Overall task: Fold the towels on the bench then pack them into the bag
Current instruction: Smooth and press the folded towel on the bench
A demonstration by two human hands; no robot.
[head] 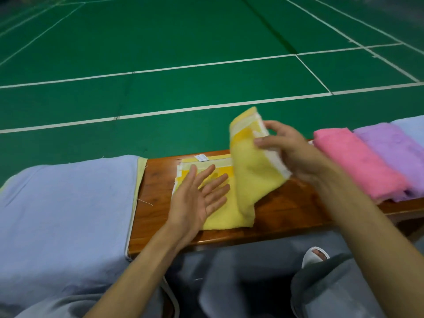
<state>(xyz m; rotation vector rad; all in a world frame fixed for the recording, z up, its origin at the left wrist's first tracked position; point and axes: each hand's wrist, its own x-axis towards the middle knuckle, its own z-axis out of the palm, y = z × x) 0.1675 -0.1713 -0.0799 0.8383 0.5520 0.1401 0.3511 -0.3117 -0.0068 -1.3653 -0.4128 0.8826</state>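
A yellow towel (pixel 249 177) with a white and orange border lies on the wooden bench (pixel 286 214). My left hand (pixel 197 198) presses flat on its left half, fingers straight. My right hand (pixel 289 150) grips the towel's right end and holds it lifted above the bench, folded over toward the left. A small white label shows on the towel's far edge. On the left of the bench lies a light blue bag (pixel 64 214) with a pale yellow rim.
Folded pink (pixel 358 164), purple (pixel 394 152) and pale blue (pixel 413 129) towels lie side by side on the bench's right end. Beyond the bench is a green court floor (pixel 183 53) with white lines. My knees and a white slipper (pixel 314 255) are below.
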